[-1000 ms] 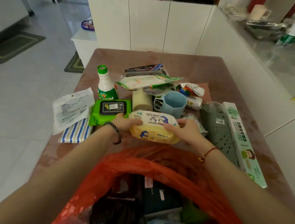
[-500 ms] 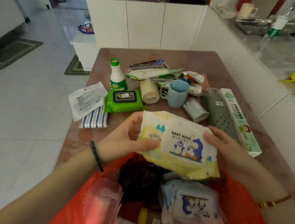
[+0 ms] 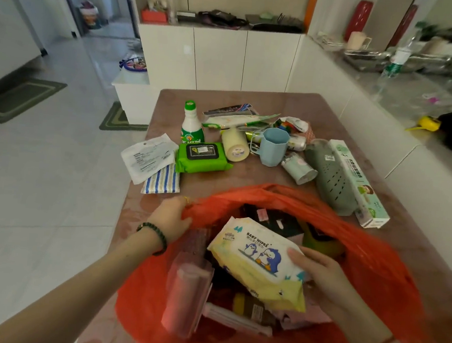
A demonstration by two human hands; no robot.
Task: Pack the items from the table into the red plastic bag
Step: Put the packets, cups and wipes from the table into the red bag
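Gripping wipes pack (image 3: 260, 258) over red bag (image 3: 374, 264): right hand (image 3: 324, 279) | left hand (image 3: 169, 218) pinching rim

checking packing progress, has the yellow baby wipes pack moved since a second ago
Yes. The baby wipes pack has left its spot beside the green wipes pack and come toward the person, into the red bag, held by the right hand.
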